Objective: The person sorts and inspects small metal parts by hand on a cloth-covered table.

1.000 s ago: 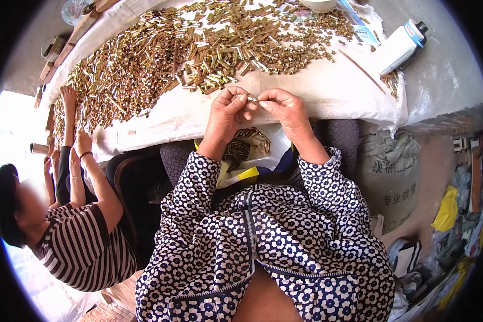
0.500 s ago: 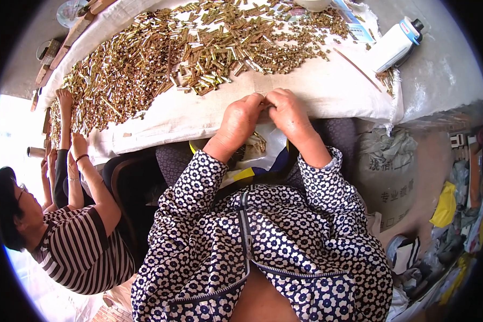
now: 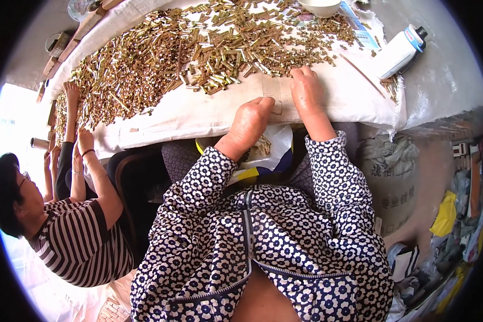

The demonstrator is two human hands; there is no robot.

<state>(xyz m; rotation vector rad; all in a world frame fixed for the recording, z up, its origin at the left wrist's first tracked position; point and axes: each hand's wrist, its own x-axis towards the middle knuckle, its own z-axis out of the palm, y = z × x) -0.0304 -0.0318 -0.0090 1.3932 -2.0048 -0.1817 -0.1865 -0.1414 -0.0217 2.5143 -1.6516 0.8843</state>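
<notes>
My left hand (image 3: 250,122) is closed in a loose fist at the front edge of the cloth-covered table (image 3: 198,110), thumb and forefinger pressed together; whatever sits between them is too small to make out. Further forward and to the right, my right hand (image 3: 307,92) reaches over the cloth, fingers bent together, with its fingertips at the edge of the scattered small brass pieces (image 3: 319,51). Its grip is hidden. Beyond both hands lie many short brass-coloured tubes (image 3: 220,72), heaped more densely to the left.
A white bowl (image 3: 321,7) stands at the far edge. At right are a thin brown stick (image 3: 362,75) and a white bottle (image 3: 400,52) with a dark cap. More brass pieces lie in a bag (image 3: 278,146) at my lap. A person in a striped top (image 3: 83,241) sits at left.
My hands were together at the table edge and have come apart. The right hand has gone forward to the small pieces; the left has shifted slightly right and nearer to me.
</notes>
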